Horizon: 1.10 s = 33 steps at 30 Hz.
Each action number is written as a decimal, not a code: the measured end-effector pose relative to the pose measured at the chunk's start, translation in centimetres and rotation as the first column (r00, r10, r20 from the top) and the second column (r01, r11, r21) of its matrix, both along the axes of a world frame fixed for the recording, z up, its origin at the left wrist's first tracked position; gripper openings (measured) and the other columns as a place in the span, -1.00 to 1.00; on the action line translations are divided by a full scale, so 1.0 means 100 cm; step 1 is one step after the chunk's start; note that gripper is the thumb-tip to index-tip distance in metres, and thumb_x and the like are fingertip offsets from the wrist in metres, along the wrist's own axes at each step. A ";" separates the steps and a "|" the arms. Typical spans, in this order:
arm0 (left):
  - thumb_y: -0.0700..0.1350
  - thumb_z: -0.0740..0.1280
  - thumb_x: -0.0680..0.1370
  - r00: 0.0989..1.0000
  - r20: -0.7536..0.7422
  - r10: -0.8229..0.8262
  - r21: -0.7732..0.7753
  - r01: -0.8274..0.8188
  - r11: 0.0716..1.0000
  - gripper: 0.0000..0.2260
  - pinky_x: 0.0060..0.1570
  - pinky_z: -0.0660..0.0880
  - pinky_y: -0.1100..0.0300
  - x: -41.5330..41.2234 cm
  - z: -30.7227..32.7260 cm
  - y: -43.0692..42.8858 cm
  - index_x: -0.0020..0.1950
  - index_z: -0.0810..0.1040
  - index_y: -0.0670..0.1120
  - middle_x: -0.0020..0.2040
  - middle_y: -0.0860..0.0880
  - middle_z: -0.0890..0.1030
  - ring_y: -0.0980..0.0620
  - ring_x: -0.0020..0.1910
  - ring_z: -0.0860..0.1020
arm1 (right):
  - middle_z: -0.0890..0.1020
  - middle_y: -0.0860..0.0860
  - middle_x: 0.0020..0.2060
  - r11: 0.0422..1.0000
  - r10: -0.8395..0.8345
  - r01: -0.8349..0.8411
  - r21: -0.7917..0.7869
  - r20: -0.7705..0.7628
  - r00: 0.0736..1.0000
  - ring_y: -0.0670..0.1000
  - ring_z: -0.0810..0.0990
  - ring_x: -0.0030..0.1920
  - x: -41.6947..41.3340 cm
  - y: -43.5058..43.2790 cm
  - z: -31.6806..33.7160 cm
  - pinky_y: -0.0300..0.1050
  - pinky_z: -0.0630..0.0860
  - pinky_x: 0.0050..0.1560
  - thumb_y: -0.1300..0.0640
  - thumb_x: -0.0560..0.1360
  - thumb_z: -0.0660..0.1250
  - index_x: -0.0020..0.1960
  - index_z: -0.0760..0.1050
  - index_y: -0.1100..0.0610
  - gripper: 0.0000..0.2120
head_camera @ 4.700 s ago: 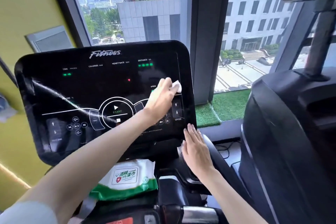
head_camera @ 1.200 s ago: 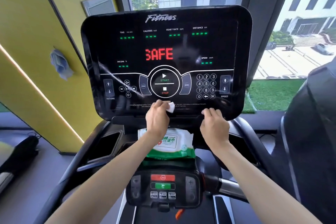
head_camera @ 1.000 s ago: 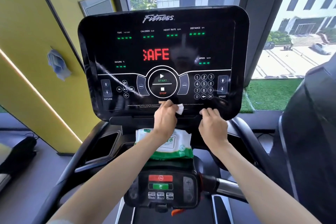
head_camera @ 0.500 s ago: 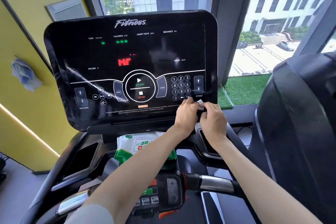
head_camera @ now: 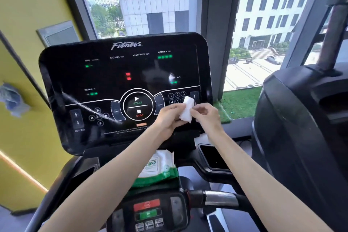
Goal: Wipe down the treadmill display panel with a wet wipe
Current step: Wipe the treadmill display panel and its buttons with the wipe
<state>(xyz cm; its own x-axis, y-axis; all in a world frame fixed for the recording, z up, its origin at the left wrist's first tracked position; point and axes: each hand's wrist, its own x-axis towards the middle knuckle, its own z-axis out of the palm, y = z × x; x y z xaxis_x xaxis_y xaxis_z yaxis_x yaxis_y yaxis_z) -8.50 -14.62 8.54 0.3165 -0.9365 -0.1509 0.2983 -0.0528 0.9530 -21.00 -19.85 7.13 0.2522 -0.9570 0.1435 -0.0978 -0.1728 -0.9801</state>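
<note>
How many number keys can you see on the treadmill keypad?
5: key 1, key 2 and key 3 in the top row, key 4 and key 5 beneath. More may be hidden behind the wet wipe that the left hand and right hand hold.

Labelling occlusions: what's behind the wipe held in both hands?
The display panel, at its number keypad. Keys 1 to 5 show above the wipe; the lower keys are covered by it, the left hand and right hand.

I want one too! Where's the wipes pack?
Head view, low centre: the wipes pack sits just below the display panel, above the red button.
</note>
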 end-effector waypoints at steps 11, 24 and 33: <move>-0.19 0.30 0.54 0.985 0.165 0.047 -0.025 -0.043 0.999 -0.89 -0.05 0.57 0.07 0.049 0.009 0.047 -0.13 0.60 -0.14 -0.16 -0.09 0.67 -0.04 -0.13 0.64 | 0.68 -0.06 -0.24 0.975 0.180 -0.196 -0.104 -0.146 0.973 -0.15 0.62 -0.20 0.052 0.024 0.012 -0.35 0.51 -0.15 0.00 0.38 0.46 -0.13 0.65 0.14 -0.79; -0.18 0.30 0.54 0.982 0.076 0.173 -0.041 -0.171 0.984 -0.88 -0.21 0.56 0.14 0.093 0.004 0.085 -0.03 0.58 -0.22 -0.15 -0.11 0.60 -0.03 -0.24 0.60 | 0.65 0.02 -0.29 0.974 0.175 -0.190 -0.121 -0.126 0.976 -0.05 0.58 -0.26 0.081 0.032 0.010 -0.15 0.51 -0.18 0.32 0.39 0.31 -0.10 0.59 0.10 -0.82; -0.18 0.27 0.55 0.955 0.132 0.267 -0.022 -0.267 0.964 -0.88 -0.18 0.55 0.11 0.110 0.002 0.098 -0.05 0.57 -0.20 -0.22 -0.07 0.62 0.03 -0.25 0.59 | 0.62 -0.08 -0.29 0.992 0.122 -0.122 -0.021 0.027 0.992 -0.12 0.57 -0.23 0.103 0.048 0.011 -0.33 0.44 -0.19 0.24 0.43 0.28 -0.16 0.62 0.08 -0.85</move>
